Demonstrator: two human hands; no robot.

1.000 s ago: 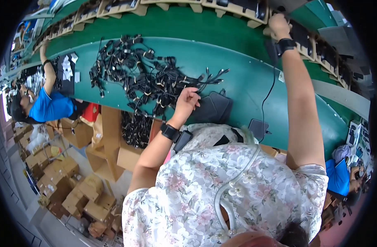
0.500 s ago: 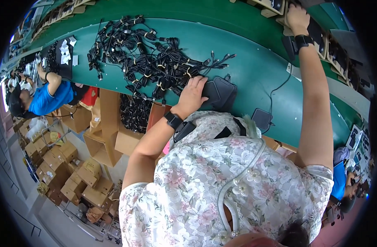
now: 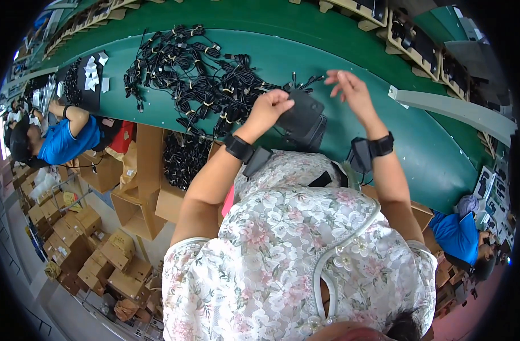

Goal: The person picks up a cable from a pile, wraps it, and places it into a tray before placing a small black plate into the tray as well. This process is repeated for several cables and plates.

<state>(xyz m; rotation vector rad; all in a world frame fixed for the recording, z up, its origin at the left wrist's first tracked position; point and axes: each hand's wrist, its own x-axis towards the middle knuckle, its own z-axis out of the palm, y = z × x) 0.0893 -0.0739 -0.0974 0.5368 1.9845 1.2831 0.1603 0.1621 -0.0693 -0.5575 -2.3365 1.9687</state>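
My left hand [image 3: 271,108] grips the edge of a flat black power adapter [image 3: 302,113] lifted over a second black adapter [image 3: 316,135] at the near edge of the green belt [image 3: 419,131]. My right hand [image 3: 351,94] hovers just right of the adapter, fingers spread, nothing clearly in it. A thin black cable end [image 3: 311,80] sticks out between the two hands. A big pile of bundled black cables [image 3: 197,85] lies left of my left hand. Both wrists wear black bands.
Wooden trays with black devices [image 3: 419,40] line the far side of the belt. A cardboard box full of black cables [image 3: 183,159] stands below the belt. A co-worker in blue [image 3: 67,139] sits at the left, another person in blue [image 3: 458,233] at the right. Cardboard boxes [image 3: 101,250] cover the floor.
My right hand has come back from the far trays to just beside the adapter. My left hand has closed on the adapter and lifted it off the one below.
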